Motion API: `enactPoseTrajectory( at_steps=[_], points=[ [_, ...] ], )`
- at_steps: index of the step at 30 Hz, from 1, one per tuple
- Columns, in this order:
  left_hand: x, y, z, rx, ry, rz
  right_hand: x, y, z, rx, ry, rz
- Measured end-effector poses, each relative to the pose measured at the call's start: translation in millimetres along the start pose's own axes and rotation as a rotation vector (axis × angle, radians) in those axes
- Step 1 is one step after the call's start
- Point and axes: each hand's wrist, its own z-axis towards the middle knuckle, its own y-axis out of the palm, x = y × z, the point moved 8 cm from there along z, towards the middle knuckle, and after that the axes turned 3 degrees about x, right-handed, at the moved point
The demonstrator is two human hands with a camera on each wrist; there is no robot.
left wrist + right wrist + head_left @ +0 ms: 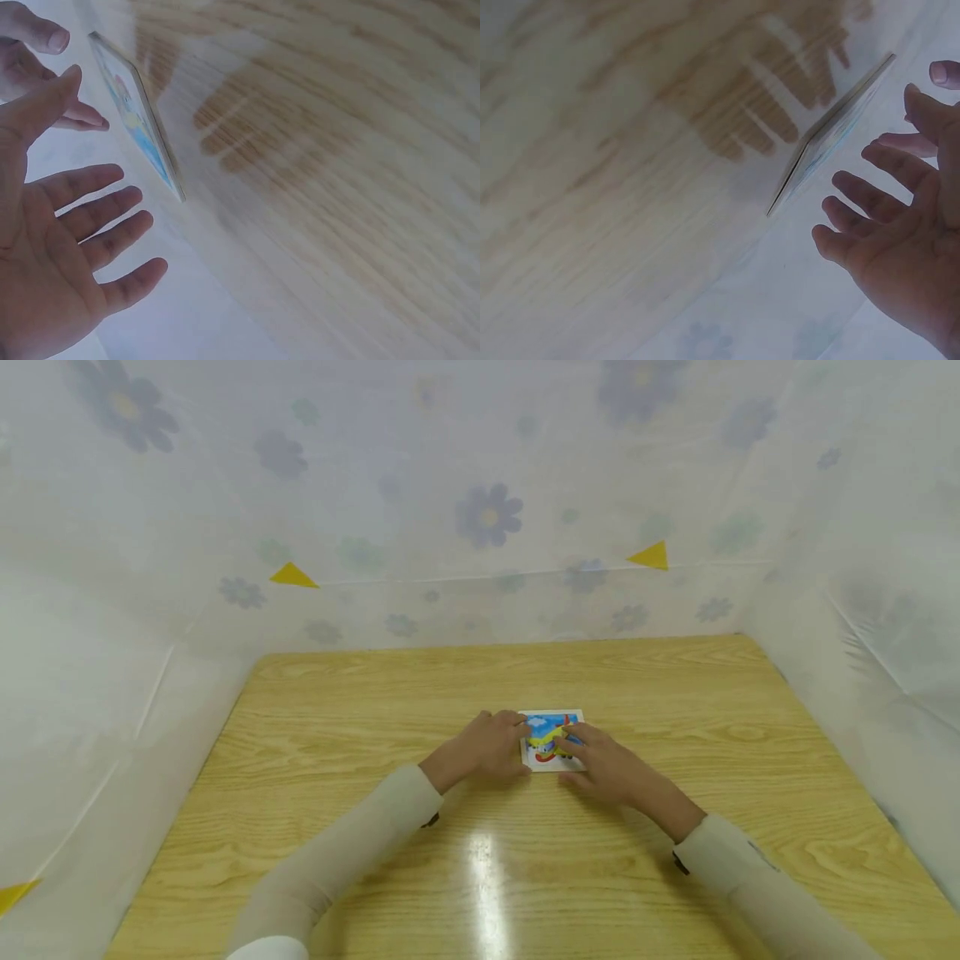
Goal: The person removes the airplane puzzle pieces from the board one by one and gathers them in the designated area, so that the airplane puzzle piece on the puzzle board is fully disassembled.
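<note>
A thin, flat picture board with a white border lies on the wooden table; its cartoon picture shows blue sky and a yellow figure with red parts. My left hand is at its left edge, fingers spread and loosely bent. From the right, my right hand reaches with its fingers over the board's right side. In the left wrist view the left hand has a gap between its fingertips and the board. The right wrist view shows the right hand likewise apart from the board's layered edge.
The wood-grain table spreads around the board. Pale flowered sheeting hangs behind it and along both sides. Yellow triangles mark the back sheet, and a bright reflection lies on the table's near part.
</note>
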Motion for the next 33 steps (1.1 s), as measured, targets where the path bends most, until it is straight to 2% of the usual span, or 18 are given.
enactPoseTrajectory(
  at_steps=[5, 11, 16, 21, 33],
  points=[
    [-4.4, -7.3, 5.8, 0.039, -0.017, -0.048, -2, 1, 5.6, 0.021, -0.064, -0.025],
    [-10.9, -12.0, 13.4, 0.099, -0.043, -0.119, -3, 5, 11.2, -0.009, -0.113, -0.041],
    [-20.4, -7.0, 20.4, 0.084, -0.097, -0.207, -2, 10, 14.5, -0.046, -0.108, -0.065],
    [-26.0, -4.3, 26.6, 0.062, -0.122, -0.273, -6, 10, 19.4, -0.039, -0.15, -0.124],
    [-29.3, 1.2, 37.9, 0.04, -0.135, -0.31, -1, 15, 21.2, -0.11, -0.118, -0.143]
  ],
)
